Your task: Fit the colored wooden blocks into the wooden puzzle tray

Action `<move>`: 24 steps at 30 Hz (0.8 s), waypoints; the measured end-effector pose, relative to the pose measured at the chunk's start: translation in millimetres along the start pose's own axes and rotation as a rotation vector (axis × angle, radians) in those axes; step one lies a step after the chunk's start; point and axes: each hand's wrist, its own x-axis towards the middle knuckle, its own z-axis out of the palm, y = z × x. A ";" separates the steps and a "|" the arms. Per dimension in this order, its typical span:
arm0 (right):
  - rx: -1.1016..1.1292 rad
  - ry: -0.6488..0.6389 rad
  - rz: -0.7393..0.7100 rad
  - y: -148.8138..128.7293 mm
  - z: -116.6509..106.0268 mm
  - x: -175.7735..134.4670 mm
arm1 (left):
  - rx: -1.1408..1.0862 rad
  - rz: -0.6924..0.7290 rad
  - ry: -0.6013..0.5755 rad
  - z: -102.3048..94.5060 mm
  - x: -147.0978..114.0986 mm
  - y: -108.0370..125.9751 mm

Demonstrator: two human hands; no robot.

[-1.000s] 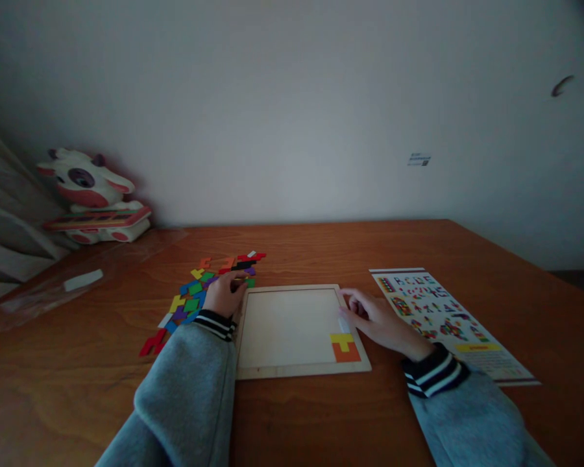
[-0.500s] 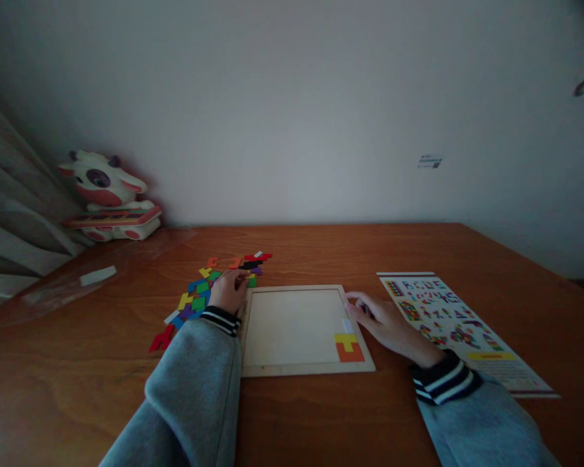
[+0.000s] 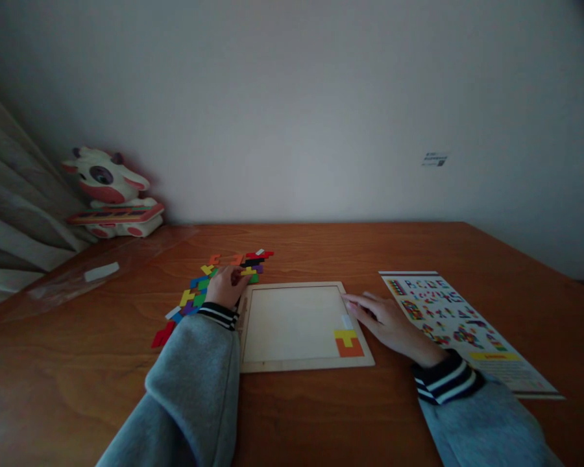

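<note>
My left hand [image 3: 225, 285] is over the loose puzzle pieces left of a wooden tray, its fingers bent and closed at a yellow puzzle piece [image 3: 249, 271]. A green piece [image 3: 254, 279] lies just beside the fingertips. My right hand [image 3: 377, 318] rests at the right rim of the shallow wooden tray [image 3: 302, 367], index finger stretched onto the frame. Inside the tray's near right corner, a yellow piece [image 3: 345, 335] fits into an orange U-shaped piece [image 3: 350, 349]. A small whitish piece [image 3: 346, 322] lies above them.
Several coloured pieces, among them a red one [image 3: 162, 335] and a black one [image 3: 253, 263], spread left of the tray. A printed pattern sheet [image 3: 467, 324] lies at right. A cow toy with keyboard [image 3: 117, 194] stands at back left, near clear tape [image 3: 63, 292] and a curtain.
My left fingers have shifted slightly and closed around the yellow piece, which shows more plainly now. My right hand stays at the tray's rim. The view has tilted a little.
</note>
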 end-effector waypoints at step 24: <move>-0.031 0.002 0.003 1.9 2.1 0.3 | -0.223 -0.227 -0.040 -1.4 5.5 -3.7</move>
